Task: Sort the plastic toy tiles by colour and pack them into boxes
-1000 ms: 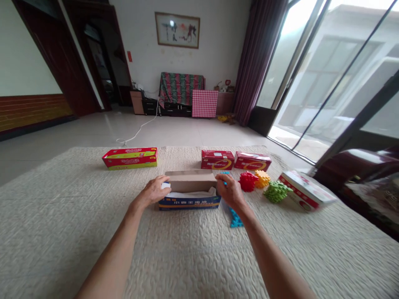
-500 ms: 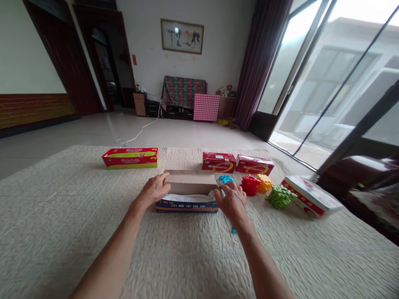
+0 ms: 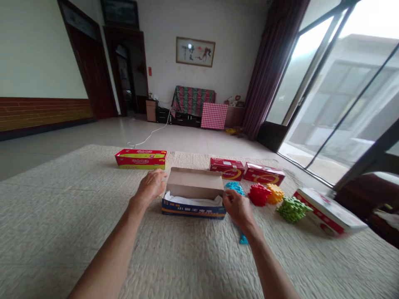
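A blue cardboard box (image 3: 193, 210) stands on the quilted mat with its lid raised at the back and a white lining (image 3: 193, 200) inside. My left hand (image 3: 151, 184) is at the box's left side, its fingers closed near the rear edge; what they pinch, if anything, is too small to make out. At the right end, my right hand (image 3: 237, 205) has curled fingers against the box's side edge. Just beyond that hand lies a cluster of blue toy pieces (image 3: 235, 188), and a small blue piece (image 3: 243, 239) is beside my right wrist.
Red, orange and green toy clusters (image 3: 259, 194) lie to the right, beside a white-and-red box (image 3: 332, 209). Two red boxes (image 3: 227, 168) stand behind. A red-and-yellow box (image 3: 141, 159) sits at the back left of the mat (image 3: 93, 199).
The view has shifted, so the scene sits further right and lower. My left fingers have drawn together at the box's left side; my right hand has moved down along its right end.
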The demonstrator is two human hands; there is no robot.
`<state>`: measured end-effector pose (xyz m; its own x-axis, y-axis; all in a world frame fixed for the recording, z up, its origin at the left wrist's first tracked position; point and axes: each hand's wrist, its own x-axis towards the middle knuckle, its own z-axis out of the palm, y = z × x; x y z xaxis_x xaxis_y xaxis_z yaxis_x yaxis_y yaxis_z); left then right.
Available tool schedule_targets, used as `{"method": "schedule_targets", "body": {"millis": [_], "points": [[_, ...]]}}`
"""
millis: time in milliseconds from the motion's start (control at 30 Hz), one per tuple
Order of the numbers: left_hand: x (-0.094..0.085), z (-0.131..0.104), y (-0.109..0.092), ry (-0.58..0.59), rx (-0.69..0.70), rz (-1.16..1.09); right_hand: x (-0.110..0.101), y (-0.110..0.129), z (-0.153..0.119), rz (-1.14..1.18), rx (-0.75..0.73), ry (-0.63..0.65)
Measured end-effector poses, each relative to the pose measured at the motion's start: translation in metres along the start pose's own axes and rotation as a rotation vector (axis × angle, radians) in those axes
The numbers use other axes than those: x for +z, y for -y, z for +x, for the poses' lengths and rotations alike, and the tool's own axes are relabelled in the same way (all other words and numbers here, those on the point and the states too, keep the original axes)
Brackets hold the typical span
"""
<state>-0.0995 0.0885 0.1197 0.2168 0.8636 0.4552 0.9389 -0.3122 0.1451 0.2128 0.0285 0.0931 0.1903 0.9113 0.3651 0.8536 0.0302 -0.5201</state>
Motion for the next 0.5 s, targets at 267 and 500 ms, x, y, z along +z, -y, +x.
{"method": "schedule_targets", "body": {"millis": [267,500], "points": [[0.014,0.001,-0.028,0.022,0.176,-0.028,0.003,0.0,-0.001,-0.023,0.01,-0.051],[0.025,0.004,-0.017,-0.005,0.196,-0.118,0.006,-0.003,0.0,0.007,-0.066,-0.078]]}}
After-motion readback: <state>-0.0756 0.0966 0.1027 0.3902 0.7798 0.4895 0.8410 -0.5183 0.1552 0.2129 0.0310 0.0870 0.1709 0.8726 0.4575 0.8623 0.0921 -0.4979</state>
